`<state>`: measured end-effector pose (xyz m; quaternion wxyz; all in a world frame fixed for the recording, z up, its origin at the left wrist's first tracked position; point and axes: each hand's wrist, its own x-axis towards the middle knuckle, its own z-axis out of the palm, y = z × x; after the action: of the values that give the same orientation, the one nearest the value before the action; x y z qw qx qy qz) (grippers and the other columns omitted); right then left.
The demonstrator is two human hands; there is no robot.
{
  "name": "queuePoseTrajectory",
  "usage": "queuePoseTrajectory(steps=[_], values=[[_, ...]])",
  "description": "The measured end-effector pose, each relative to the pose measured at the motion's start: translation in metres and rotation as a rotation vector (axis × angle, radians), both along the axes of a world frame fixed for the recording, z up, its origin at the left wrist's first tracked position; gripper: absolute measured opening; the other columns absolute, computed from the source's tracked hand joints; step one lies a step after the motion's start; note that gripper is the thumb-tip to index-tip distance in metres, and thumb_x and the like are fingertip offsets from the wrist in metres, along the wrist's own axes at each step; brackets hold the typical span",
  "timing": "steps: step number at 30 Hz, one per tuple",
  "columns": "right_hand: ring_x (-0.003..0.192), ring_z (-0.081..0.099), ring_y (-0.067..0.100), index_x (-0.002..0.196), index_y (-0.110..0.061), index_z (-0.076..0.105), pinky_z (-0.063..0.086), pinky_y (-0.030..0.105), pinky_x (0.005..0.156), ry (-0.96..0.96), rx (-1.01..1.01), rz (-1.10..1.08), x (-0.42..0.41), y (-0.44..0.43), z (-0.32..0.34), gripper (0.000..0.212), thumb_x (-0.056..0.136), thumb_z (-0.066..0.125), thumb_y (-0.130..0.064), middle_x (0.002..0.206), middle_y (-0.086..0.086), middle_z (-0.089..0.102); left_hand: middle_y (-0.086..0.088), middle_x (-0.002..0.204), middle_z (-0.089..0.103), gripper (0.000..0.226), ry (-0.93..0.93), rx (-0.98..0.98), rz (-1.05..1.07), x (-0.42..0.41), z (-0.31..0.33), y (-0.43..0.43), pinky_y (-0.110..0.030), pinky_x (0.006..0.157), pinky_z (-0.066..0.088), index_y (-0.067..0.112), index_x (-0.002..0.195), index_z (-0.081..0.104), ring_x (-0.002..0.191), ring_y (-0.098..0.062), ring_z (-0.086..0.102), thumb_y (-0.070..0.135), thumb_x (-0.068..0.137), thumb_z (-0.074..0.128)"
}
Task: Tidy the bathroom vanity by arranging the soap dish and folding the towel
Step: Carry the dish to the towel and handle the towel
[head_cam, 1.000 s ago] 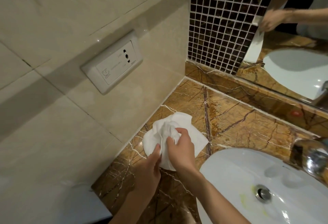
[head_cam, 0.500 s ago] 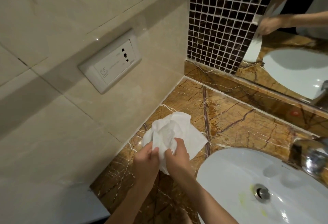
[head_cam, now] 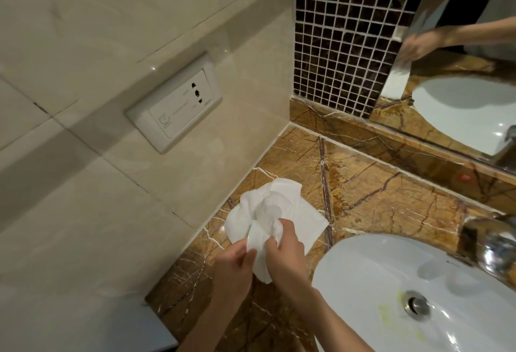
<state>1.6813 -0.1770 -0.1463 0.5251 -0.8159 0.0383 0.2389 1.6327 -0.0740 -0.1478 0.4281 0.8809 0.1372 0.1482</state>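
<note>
The beige tiled wall (head_cam: pixel 83 212) fills the left side of the view, with a white socket plate (head_cam: pixel 174 103) set into it. At the back stands a strip of dark mosaic tile (head_cam: pixel 349 30), and beside that a mirror (head_cam: pixel 460 94) which reflects an arm, a hand and part of the basin. Below runs the brown veined marble worktop (head_cam: pixel 377 192), meeting the wall in a corner at the upper middle. A white oval sink (head_cam: pixel 377 282) is sunk into the worktop at the lower right, its metal drain (head_cam: pixel 417 302) near the bottom edge, and a chrome tap (head_cam: pixel 497 242) hangs over its far rim, blurred.

The white towel (head_cam: pixel 301 212) lies crumpled on the worktop, close to the tiled wall and just left of the sink. Its far part spreads flat on the marble; its near part is gathered up in loose folds and lifted towards the person.

The right hand (head_cam: pixel 287 254) sits at the near edge of the towel, fingers closed on a bunched fold at the top of the hand, so the cloth rises above and beyond the knuckles. The left hand (head_cam: pixel 234 265) is just beside it, to the left, thumb and fingers pinched on a hanging flap of the same towel. That flap drops down between the two hands, which are nearly touching. Most of the towel lies beyond both hands, farther from the person.
</note>
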Motion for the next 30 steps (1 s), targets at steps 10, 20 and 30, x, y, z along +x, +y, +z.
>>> queuePoseTrajectory(steps=[10, 20, 30], values=[[0.086, 0.054, 0.01, 0.135, -0.026, 0.04, 0.043, 0.025, 0.07, -0.017, 0.091, -0.081, 0.007, -0.003, 0.004, 0.041, 0.095, 0.043, -0.018, 0.104, -0.007, 0.057, 0.002, 0.051, 0.056, 0.03, 0.034, 0.076, 0.011, 0.002, 0.001, 0.001, -0.017, 0.042, 0.042, -0.001, 0.061, 0.06, 0.045, -0.011, 0.053, 0.01, 0.089, 0.06], [0.093, 0.057, 0.019, 0.133, -0.027, 0.043, 0.05, 0.036, 0.076, 0.015, 0.108, -0.04, 0.026, 0.002, 0.005, 0.04, 0.094, 0.04, -0.02, 0.111, 0.003, 0.058, -0.015, 0.047, 0.052, 0.06, 0.076, -0.043, -0.006, -0.011, 0.005, 0.008, -0.03, 0.04, 0.034, -0.002, 0.051, 0.05, 0.041, -0.017, 0.044, 0.05, 0.08, 0.043], [0.08, 0.059, -0.005, 0.116, -0.049, 0.039, 0.043, 0.016, 0.057, -0.04, 0.162, 0.007, 0.017, -0.002, 0.005, 0.031, 0.092, 0.042, -0.03, 0.093, -0.019, 0.058, 0.016, 0.068, 0.072, 0.022, 0.259, -0.364, 0.065, 0.009, 0.002, 0.01, -0.014, 0.06, 0.05, 0.016, 0.088, 0.071, 0.066, -0.005, 0.067, 0.004, 0.091, 0.053]])
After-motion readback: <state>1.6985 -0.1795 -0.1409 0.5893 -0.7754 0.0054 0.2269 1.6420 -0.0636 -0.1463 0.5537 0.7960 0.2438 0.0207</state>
